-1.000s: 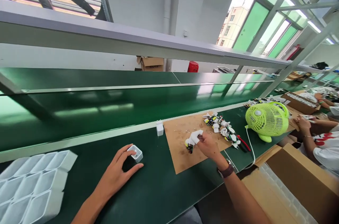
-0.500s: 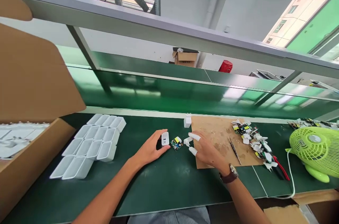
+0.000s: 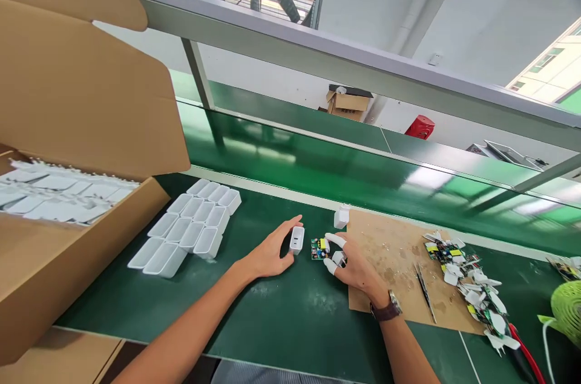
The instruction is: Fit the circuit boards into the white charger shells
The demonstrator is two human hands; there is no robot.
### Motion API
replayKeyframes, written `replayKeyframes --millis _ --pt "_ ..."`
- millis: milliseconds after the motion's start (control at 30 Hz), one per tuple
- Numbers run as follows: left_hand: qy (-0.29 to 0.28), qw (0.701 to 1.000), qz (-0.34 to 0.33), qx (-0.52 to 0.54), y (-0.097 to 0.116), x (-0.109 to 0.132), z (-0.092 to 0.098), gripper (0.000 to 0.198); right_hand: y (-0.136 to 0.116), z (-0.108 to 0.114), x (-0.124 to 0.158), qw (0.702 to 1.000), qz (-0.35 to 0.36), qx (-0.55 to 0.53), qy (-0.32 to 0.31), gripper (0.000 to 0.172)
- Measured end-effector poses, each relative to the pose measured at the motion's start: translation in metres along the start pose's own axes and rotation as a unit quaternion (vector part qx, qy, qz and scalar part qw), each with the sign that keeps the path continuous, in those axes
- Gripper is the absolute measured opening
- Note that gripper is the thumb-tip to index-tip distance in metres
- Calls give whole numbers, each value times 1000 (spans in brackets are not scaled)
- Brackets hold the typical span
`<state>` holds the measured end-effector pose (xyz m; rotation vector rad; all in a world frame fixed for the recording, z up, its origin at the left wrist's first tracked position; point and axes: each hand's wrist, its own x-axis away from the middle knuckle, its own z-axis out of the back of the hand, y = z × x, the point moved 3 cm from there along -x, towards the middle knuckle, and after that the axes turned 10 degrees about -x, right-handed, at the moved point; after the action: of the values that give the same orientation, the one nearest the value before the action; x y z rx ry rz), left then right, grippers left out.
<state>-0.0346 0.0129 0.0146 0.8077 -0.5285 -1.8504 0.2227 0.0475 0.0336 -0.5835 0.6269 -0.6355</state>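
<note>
My left hand (image 3: 275, 251) holds a white charger housing (image 3: 296, 240) between thumb and fingers, its port face turned up. To the right of it is a small circuit board (image 3: 319, 248) with yellow and dark parts. My right hand (image 3: 351, 263) wears white finger cots and has its thumb and a finger at the board's right end. A small white piece (image 3: 338, 258) shows within that hand, partly hidden by the fingers. Another white housing (image 3: 341, 217) stands behind, at the corner of the brown board (image 3: 385, 251).
Several rows of open white housings (image 3: 190, 224) stand at left, beside a carton (image 3: 149, 205) of white parts. Tweezers (image 3: 425, 292) lie on the brown board. A pile of circuit boards with white parts (image 3: 467, 287), red-handled pliers (image 3: 526, 351) and a green fan (image 3: 567, 308) are at right.
My right hand has closed in on the circuit board, which now sits straighter between its fingertips. My left hand still holds the housing. The view has swung left.
</note>
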Motion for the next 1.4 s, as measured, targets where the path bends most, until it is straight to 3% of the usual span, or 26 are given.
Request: replayKeyframes --millis 133,300,467,533,600,733,1100,1400 --pt "9 998 61 -26 -7 -3 -4 87 -10 7 -2 999 20 -9 45 49" --pt "-57 995 73 29 -11 -2 -3 109 -19 12 -8 992 67 3 108 52" --pt "-155 984 76 50 0 -3 -5 73 -22 9 -7 982 90 13 164 54" --pt "-123 990 63 29 4 -5 -6 65 -24 7 -6 980 91 7 178 57" --pt "-52 998 47 5 5 -6 -5 62 -27 4 -5 979 97 -4 180 61" --pt "25 999 22 -13 2 -4 -6 58 -37 -6 -4 984 102 -15 144 64" --pt "57 992 -33 -110 7 -3 -6 49 -43 -20 -1 988 87 52 119 72" --pt "46 989 -50 -130 9 -2 -10 46 -45 -21 -1 990 75 72 94 74"
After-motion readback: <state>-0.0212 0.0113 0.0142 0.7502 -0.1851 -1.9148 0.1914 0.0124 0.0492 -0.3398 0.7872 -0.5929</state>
